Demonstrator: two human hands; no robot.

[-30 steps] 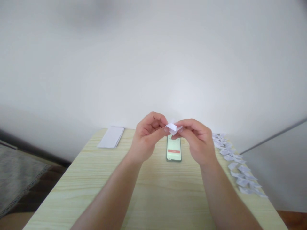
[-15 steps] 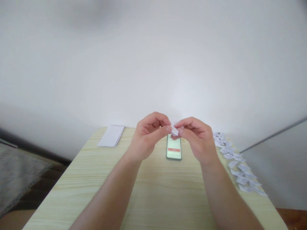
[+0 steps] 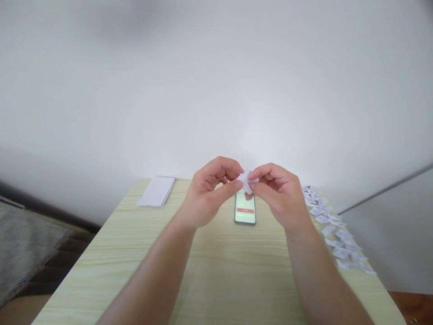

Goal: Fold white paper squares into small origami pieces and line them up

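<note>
- Left hand [image 3: 204, 198] and right hand [image 3: 282, 198] pinching a paper [image 3: 246, 183] over the phone [image 3: 245, 215]
- Stack [image 3: 156, 192] left of the phone
- Folded pieces [image 3: 344, 235] right of the phone

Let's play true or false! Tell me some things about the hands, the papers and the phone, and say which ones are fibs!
1. The left hand and the right hand hold the same paper. True.
2. That paper is red. False: it is white.
3. The phone on the table is lit up. True.
4. The stack lies to the left of the phone. True.
5. The left hand rests on the stack. False: it is apart from the stack.
6. The folded pieces lie along the table's left edge. False: they lie along its right edge.
</note>
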